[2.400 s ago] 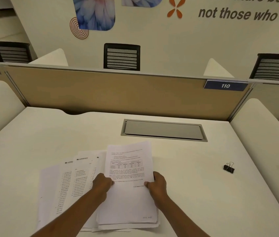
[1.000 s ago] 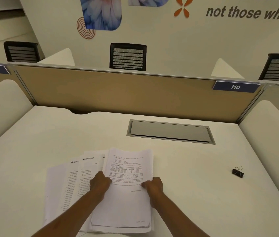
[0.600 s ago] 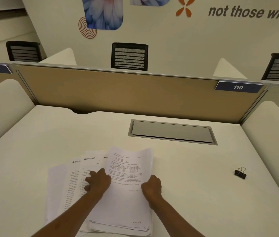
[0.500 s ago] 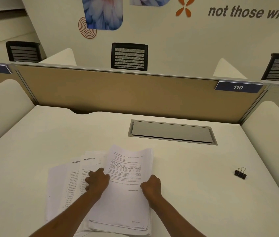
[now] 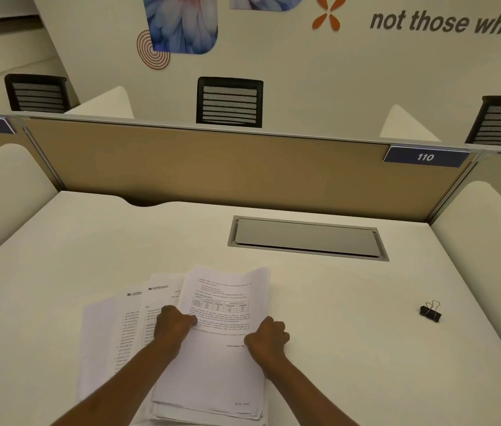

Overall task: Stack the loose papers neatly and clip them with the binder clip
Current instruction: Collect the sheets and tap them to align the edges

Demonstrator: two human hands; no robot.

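A thick stack of printed white papers [image 5: 221, 364] lies on the white desk in front of me, its top sheet showing text and a small table. My left hand [image 5: 174, 327] grips the stack's left edge and my right hand [image 5: 269, 336] grips its right edge, both with fingers curled. Several more loose sheets [image 5: 114, 333] fan out to the left, partly under the stack and my left forearm. A small black binder clip [image 5: 431, 312] with wire handles lies alone on the desk far to the right, well apart from both hands.
A grey cable-access flap [image 5: 306, 238] is set into the white desk [image 5: 350, 348] behind the papers. A tan partition [image 5: 212, 170] closes the back, and white curved side panels stand left and right. Black chairs show beyond the partition.
My left hand went from lying open on the left sheets to closing on the stack's left edge. The stack shifted slightly left and toward me. The binder clip stayed put.
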